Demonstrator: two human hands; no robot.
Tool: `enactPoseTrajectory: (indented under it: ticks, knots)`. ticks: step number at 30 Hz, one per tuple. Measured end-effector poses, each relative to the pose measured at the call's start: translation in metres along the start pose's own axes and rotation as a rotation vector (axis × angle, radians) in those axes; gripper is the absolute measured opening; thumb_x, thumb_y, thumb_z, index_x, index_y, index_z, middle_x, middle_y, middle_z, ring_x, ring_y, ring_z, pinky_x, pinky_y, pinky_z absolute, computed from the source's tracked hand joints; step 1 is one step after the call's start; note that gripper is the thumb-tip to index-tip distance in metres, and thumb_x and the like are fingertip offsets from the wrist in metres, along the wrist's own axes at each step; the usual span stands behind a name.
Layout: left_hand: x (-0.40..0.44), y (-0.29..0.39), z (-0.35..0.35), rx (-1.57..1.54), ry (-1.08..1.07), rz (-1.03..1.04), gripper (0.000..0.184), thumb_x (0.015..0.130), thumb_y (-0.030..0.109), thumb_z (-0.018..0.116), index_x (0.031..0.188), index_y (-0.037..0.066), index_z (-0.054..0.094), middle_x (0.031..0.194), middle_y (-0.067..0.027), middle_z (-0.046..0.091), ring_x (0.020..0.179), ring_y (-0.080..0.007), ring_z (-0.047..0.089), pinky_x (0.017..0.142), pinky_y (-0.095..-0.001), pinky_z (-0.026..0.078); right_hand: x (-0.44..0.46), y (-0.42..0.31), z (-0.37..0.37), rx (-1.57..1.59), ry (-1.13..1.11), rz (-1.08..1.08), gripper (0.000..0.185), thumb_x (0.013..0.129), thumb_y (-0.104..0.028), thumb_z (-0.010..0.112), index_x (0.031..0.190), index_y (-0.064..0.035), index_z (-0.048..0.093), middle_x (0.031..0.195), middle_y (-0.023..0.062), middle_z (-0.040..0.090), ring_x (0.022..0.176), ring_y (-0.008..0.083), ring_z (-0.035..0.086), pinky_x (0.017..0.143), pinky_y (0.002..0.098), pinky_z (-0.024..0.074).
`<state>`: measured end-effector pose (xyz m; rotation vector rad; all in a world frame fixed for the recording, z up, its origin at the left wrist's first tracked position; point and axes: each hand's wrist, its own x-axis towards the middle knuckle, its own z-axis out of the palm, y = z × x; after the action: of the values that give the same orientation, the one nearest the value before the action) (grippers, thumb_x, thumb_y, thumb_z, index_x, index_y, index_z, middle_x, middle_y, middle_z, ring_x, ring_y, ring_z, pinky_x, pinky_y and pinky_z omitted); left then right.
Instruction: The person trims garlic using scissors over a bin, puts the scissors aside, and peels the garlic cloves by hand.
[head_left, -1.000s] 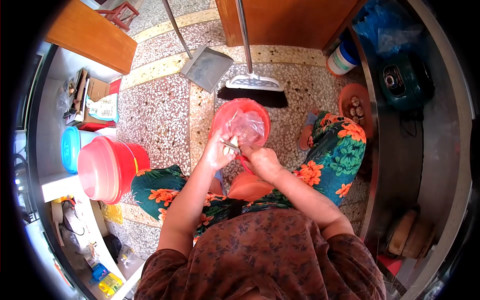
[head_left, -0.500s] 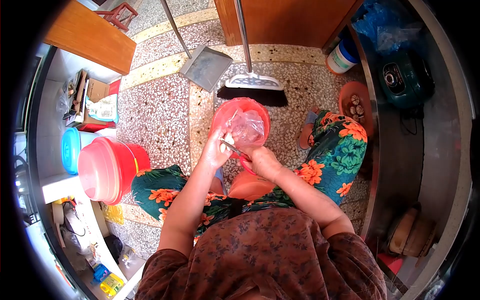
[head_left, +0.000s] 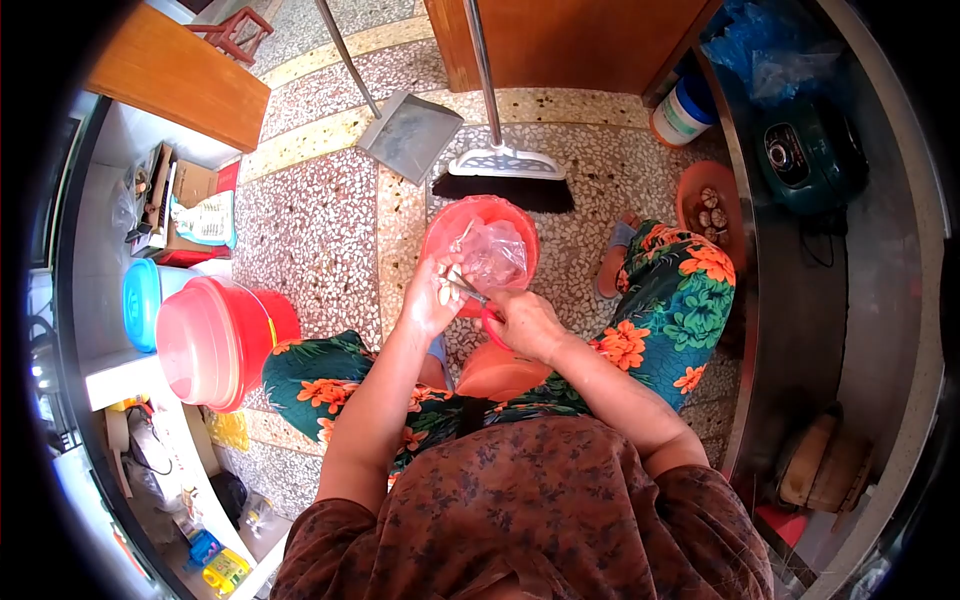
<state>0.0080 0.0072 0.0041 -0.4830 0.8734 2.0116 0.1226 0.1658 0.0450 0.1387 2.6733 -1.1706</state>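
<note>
White garlic cloves (head_left: 446,294) lie in the curled fingers of my left hand (head_left: 430,296). Red-handled scissors (head_left: 470,291) are gripped by my right hand (head_left: 528,322), their blades spread and their tips at the cloves. Both hands are over the near edge of a pink-red bin (head_left: 432,238). Inside the bin is a crumpled clear plastic bag (head_left: 494,254). Below my hands, between my legs, stands an orange container (head_left: 495,370), partly hidden by my right arm and clothing.
A broom (head_left: 505,166) and a grey dustpan (head_left: 412,135) stand beyond the bin. To the right, garlic bulbs (head_left: 712,212) sit in an orange basin (head_left: 690,190). A lidded red bucket (head_left: 215,335) is at left, with a blue-lidded tub (head_left: 142,303) beside it.
The scissor blades have opened at the cloves; before, they looked closed together. My left hand has barely moved, and more of the white cloves shows in it.
</note>
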Motion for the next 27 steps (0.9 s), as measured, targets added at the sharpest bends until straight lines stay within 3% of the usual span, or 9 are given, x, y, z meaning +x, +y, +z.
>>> enactPoseTrajectory:
  ticks: [2,9,20,27]
  knots:
    - [-0.001,-0.001,0.000,0.031,0.010,-0.040,0.045,0.099,0.042,0.031,0.105,0.006,0.058,0.093,-0.0076,0.062,0.086,-0.0195,0.058,0.071,-0.0303,0.046,-0.002,-0.006,-0.006,0.050,0.045,-0.004,0.038,0.083,-0.034,0.063,0.109,-0.0071,0.059,0.085,0.0208,0.065,0.081,0.0379,0.063,0.073,0.0463,0.0501]
    - [-0.004,-0.004,0.007,0.079,-0.045,-0.092,0.053,0.100,0.043,0.023,0.107,0.004,0.058,0.093,-0.0071,0.062,0.085,-0.0193,0.058,0.069,-0.0307,0.045,0.000,-0.004,-0.003,-0.016,0.017,0.006,0.035,0.083,-0.035,0.063,0.099,-0.0039,0.058,0.083,0.0208,0.065,0.079,0.0382,0.063,0.070,0.0467,0.0500]
    - [0.002,-0.008,-0.006,0.068,0.031,-0.021,0.032,0.099,0.033,0.039,0.100,0.006,0.057,0.089,-0.0057,0.061,0.075,-0.0165,0.058,0.058,-0.0290,0.046,0.002,-0.004,-0.003,0.092,0.060,-0.003,0.036,0.083,-0.035,0.064,0.096,-0.0021,0.057,0.082,0.0227,0.063,0.081,0.0400,0.061,0.071,0.0476,0.0479]
    - [-0.001,-0.008,-0.002,0.177,0.027,-0.011,0.033,0.099,0.037,0.040,0.098,0.009,0.056,0.085,-0.0062,0.062,0.074,-0.0176,0.059,0.059,-0.0294,0.046,0.004,-0.002,-0.002,0.088,0.053,0.016,0.034,0.083,-0.032,0.065,0.098,-0.0024,0.058,0.084,0.0232,0.063,0.081,0.0402,0.061,0.072,0.0473,0.0479]
